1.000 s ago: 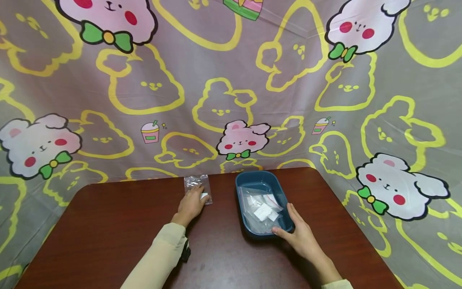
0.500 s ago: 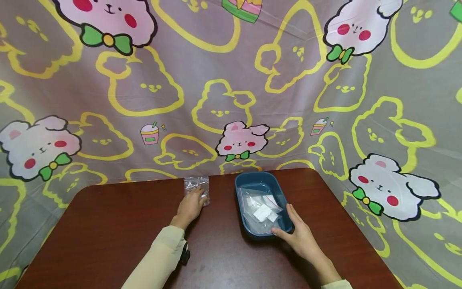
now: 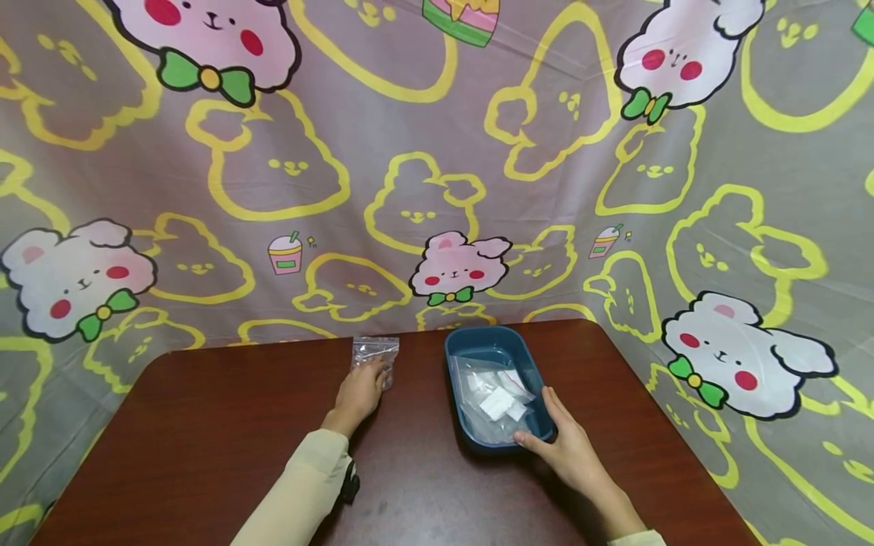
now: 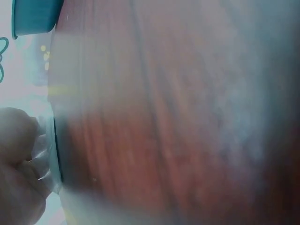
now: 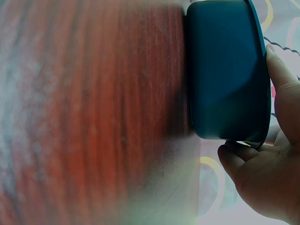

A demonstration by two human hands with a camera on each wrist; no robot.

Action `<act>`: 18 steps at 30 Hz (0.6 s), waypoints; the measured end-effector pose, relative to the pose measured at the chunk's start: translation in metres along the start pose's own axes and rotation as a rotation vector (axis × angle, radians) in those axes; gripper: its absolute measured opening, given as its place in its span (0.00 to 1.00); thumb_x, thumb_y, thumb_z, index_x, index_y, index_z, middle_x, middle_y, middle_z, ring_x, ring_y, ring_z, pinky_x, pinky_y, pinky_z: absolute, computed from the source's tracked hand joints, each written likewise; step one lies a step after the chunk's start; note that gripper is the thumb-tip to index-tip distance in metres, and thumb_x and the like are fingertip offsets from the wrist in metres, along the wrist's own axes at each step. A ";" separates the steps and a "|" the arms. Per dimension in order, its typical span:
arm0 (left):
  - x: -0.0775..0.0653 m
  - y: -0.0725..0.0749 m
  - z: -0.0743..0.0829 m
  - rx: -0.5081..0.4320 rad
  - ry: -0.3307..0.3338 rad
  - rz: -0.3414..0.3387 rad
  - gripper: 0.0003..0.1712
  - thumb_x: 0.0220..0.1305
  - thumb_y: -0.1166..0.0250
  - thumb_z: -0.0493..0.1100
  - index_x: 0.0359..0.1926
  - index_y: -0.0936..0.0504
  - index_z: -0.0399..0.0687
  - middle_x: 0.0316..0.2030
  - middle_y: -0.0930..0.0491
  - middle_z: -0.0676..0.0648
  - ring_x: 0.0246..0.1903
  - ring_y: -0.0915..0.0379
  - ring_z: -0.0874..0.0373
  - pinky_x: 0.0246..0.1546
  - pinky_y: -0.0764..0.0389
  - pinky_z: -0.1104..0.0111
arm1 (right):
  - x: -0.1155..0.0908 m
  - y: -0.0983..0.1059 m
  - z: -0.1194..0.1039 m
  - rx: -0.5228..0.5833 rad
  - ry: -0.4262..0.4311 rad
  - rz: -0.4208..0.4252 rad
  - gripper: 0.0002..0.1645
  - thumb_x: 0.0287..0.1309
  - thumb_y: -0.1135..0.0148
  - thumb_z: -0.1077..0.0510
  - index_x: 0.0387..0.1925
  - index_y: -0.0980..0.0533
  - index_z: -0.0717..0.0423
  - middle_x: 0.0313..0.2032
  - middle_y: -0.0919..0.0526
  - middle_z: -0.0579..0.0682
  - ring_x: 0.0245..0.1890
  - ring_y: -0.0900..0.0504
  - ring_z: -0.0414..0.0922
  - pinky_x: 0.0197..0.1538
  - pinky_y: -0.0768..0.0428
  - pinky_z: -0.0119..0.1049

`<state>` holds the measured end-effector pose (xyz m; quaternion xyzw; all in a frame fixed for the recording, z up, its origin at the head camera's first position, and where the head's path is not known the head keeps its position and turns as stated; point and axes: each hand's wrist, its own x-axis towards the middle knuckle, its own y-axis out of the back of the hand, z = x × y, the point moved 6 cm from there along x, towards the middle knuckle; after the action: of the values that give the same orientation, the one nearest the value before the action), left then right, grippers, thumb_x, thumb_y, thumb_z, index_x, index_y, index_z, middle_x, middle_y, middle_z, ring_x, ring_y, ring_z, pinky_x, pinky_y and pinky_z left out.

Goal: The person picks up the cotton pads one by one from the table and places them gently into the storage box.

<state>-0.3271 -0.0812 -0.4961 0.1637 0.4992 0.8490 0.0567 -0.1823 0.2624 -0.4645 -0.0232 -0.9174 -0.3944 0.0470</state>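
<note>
In the head view my left hand (image 3: pixel 358 394) pinches a small clear zip bag (image 3: pixel 375 349) near the back edge of the table. The bag's near part is covered by my fingers, and its contents are hard to make out. Crinkled plastic (image 4: pixel 43 154) shows beside my curled fingers in the left wrist view. A dark blue plastic bin (image 3: pixel 488 338) stands to the right, with clear zip bags (image 3: pixel 497 402) holding white pieces inside. My right hand (image 3: pixel 573 447) grips its near right corner, thumb and fingers at the rim (image 5: pixel 265 79).
The bin and small bag are on a brown wooden table (image 3: pixel 225 440). A patterned curtain (image 3: pixel 328 189) hangs close behind the table's back edge and continues along the right side.
My left fingers have drawn in on the small bag, which is more bunched; a white piece seen by the fingertips is now hidden. The right hand and bin stay put.
</note>
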 end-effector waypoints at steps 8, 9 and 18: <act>-0.004 0.004 0.000 0.001 -0.018 0.059 0.12 0.70 0.38 0.37 0.52 0.15 0.41 0.50 0.16 0.38 0.43 0.18 0.36 0.40 0.18 0.44 | 0.000 0.000 0.001 0.003 -0.010 -0.006 0.64 0.52 0.25 0.38 0.75 0.47 0.69 0.75 0.47 0.68 0.74 0.45 0.63 0.71 0.41 0.60; -0.004 0.004 0.000 -0.001 -0.020 0.063 0.12 0.70 0.38 0.36 0.52 0.16 0.41 0.49 0.16 0.38 0.43 0.18 0.36 0.40 0.18 0.44 | 0.000 0.000 0.001 0.003 -0.009 -0.005 0.64 0.52 0.25 0.38 0.75 0.47 0.69 0.75 0.47 0.68 0.74 0.45 0.63 0.71 0.41 0.60; -0.005 0.007 0.001 -0.004 -0.029 0.074 0.08 0.70 0.38 0.37 0.47 0.16 0.42 0.42 0.16 0.38 0.40 0.18 0.35 0.36 0.18 0.44 | 0.000 0.000 0.001 -0.001 -0.008 -0.004 0.64 0.52 0.26 0.37 0.76 0.47 0.68 0.75 0.47 0.67 0.74 0.45 0.63 0.71 0.41 0.60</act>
<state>-0.3218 -0.0852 -0.4902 0.1942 0.4901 0.8491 0.0330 -0.1824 0.2633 -0.4655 -0.0227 -0.9174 -0.3951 0.0425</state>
